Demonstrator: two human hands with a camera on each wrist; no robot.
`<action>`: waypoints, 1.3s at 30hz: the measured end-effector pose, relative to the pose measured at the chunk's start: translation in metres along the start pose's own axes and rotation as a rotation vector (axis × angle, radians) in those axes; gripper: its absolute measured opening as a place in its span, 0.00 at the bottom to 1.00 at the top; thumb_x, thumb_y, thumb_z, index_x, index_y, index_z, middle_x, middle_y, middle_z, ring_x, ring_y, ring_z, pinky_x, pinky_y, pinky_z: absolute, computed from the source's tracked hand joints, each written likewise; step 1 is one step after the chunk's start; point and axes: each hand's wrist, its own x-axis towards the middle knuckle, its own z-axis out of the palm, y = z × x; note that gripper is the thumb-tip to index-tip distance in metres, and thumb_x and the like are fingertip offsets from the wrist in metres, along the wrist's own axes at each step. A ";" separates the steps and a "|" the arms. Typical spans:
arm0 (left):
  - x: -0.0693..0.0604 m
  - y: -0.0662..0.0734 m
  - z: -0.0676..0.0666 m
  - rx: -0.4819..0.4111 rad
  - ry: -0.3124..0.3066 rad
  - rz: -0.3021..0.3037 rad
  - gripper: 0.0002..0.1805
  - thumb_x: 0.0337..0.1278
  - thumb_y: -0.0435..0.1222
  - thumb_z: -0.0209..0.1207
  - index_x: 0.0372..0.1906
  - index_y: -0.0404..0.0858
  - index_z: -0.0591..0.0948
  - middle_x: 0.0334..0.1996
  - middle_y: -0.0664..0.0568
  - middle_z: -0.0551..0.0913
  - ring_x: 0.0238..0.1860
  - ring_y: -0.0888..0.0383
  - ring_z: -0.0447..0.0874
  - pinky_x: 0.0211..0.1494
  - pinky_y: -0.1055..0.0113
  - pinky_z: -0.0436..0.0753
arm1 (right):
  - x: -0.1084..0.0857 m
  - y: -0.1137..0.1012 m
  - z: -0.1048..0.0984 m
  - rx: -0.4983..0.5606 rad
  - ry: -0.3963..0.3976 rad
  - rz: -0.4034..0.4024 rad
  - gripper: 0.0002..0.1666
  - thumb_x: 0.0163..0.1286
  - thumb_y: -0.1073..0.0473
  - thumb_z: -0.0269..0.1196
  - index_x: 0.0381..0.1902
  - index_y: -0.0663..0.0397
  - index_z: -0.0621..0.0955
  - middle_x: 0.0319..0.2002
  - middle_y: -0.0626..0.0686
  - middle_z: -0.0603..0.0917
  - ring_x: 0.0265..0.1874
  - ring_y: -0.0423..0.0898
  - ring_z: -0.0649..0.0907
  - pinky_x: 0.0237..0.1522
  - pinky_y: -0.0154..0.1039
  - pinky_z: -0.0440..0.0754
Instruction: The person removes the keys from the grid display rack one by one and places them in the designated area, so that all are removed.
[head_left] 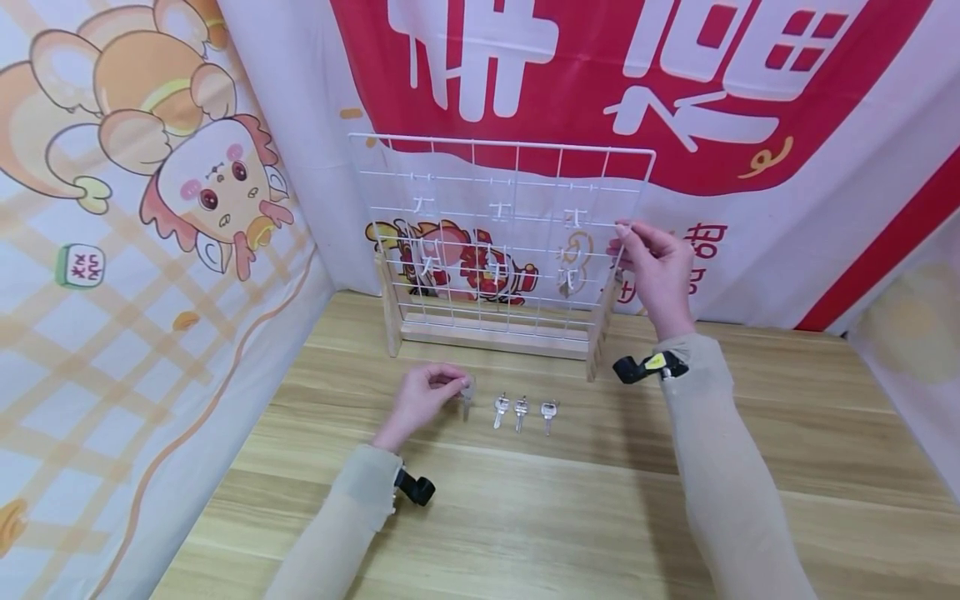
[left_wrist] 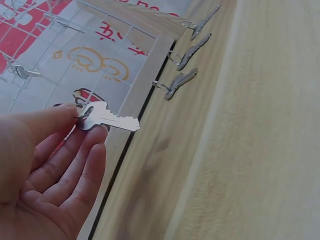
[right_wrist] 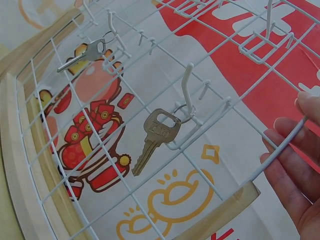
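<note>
My left hand point(head_left: 422, 400) pinches a silver key point(left_wrist: 112, 120) by its ring end, above the table just left of three keys lying in a row: a left one point(head_left: 500, 412), a middle one point(head_left: 521, 413) and a right one point(head_left: 549, 415). At the right edge of the white wire grid point(head_left: 516, 179), my right hand point(head_left: 663, 271) grips the frame wire between thumb and fingers. In the right wrist view, one key point(right_wrist: 159, 131) hangs by its ring from a near hook, and another key point(right_wrist: 86, 56) hangs from a hook farther off.
The grid stands upright in a wooden base point(head_left: 495, 340) near the back of the wooden table point(head_left: 525, 517). Several white hooks stick out from its wires. Behind it hangs a red and white printed cloth point(head_left: 570, 92), and a patterned cloth point(head_left: 150, 275) covers the left side.
</note>
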 end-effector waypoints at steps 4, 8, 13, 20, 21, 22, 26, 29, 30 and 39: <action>0.000 -0.002 0.003 0.027 -0.029 -0.018 0.06 0.62 0.33 0.69 0.43 0.38 0.88 0.36 0.52 0.88 0.37 0.54 0.86 0.44 0.62 0.87 | 0.000 0.001 0.000 -0.004 -0.002 -0.006 0.21 0.70 0.46 0.68 0.55 0.50 0.87 0.46 0.60 0.88 0.43 0.47 0.88 0.49 0.35 0.85; 0.001 -0.004 0.007 0.069 -0.050 -0.018 0.06 0.62 0.35 0.69 0.42 0.40 0.88 0.35 0.54 0.87 0.37 0.55 0.86 0.43 0.63 0.87 | 0.000 0.001 0.000 -0.006 0.000 -0.002 0.22 0.70 0.46 0.68 0.56 0.51 0.87 0.47 0.60 0.88 0.43 0.47 0.88 0.48 0.35 0.85; 0.004 -0.006 0.010 0.136 -0.062 -0.003 0.06 0.62 0.37 0.70 0.41 0.41 0.88 0.35 0.56 0.87 0.36 0.58 0.85 0.42 0.65 0.86 | 0.000 0.001 0.000 -0.016 0.000 0.008 0.21 0.70 0.45 0.68 0.55 0.48 0.87 0.48 0.60 0.87 0.43 0.47 0.88 0.49 0.35 0.85; 0.006 -0.006 0.014 0.231 -0.058 -0.016 0.05 0.63 0.39 0.69 0.41 0.43 0.88 0.33 0.59 0.86 0.35 0.60 0.84 0.41 0.64 0.85 | 0.000 0.000 0.000 -0.023 0.004 0.016 0.21 0.70 0.44 0.67 0.55 0.46 0.88 0.48 0.59 0.87 0.44 0.46 0.88 0.48 0.34 0.85; 0.006 -0.006 0.014 0.238 -0.057 -0.013 0.05 0.62 0.39 0.70 0.41 0.43 0.88 0.33 0.58 0.86 0.35 0.60 0.84 0.41 0.64 0.84 | 0.000 0.000 0.000 -0.021 0.003 0.017 0.21 0.70 0.44 0.68 0.55 0.46 0.88 0.47 0.59 0.87 0.44 0.46 0.88 0.48 0.34 0.85; 0.007 -0.006 0.014 0.244 -0.055 -0.012 0.05 0.62 0.38 0.70 0.40 0.43 0.88 0.33 0.58 0.86 0.34 0.60 0.83 0.41 0.64 0.84 | 0.000 0.000 0.000 -0.020 0.003 0.018 0.21 0.70 0.44 0.68 0.55 0.46 0.88 0.47 0.59 0.88 0.43 0.46 0.88 0.48 0.34 0.85; 0.007 -0.006 0.014 0.263 -0.050 -0.006 0.04 0.60 0.38 0.71 0.39 0.43 0.89 0.33 0.58 0.86 0.34 0.60 0.83 0.42 0.63 0.84 | 0.000 0.001 0.000 -0.021 0.004 0.010 0.21 0.70 0.45 0.68 0.55 0.48 0.87 0.47 0.59 0.88 0.43 0.46 0.88 0.48 0.34 0.85; 0.008 -0.005 0.015 0.282 -0.046 -0.009 0.04 0.60 0.38 0.71 0.38 0.43 0.89 0.33 0.58 0.87 0.35 0.59 0.83 0.44 0.62 0.83 | 0.000 0.002 0.000 -0.027 0.004 0.002 0.21 0.70 0.45 0.67 0.55 0.48 0.87 0.48 0.60 0.87 0.43 0.46 0.88 0.48 0.34 0.85; 0.008 -0.005 0.014 0.291 -0.044 -0.007 0.04 0.60 0.38 0.71 0.38 0.43 0.89 0.34 0.58 0.87 0.35 0.59 0.83 0.44 0.61 0.83 | 0.000 0.002 0.000 -0.027 0.005 0.001 0.21 0.70 0.45 0.67 0.55 0.48 0.87 0.48 0.60 0.87 0.43 0.46 0.88 0.48 0.34 0.85; 0.011 -0.003 0.014 0.350 -0.037 -0.047 0.03 0.60 0.38 0.71 0.37 0.44 0.90 0.35 0.58 0.87 0.38 0.59 0.82 0.47 0.59 0.81 | 0.000 0.002 0.000 -0.020 0.006 0.006 0.20 0.70 0.44 0.68 0.55 0.46 0.88 0.47 0.60 0.87 0.44 0.47 0.88 0.48 0.34 0.85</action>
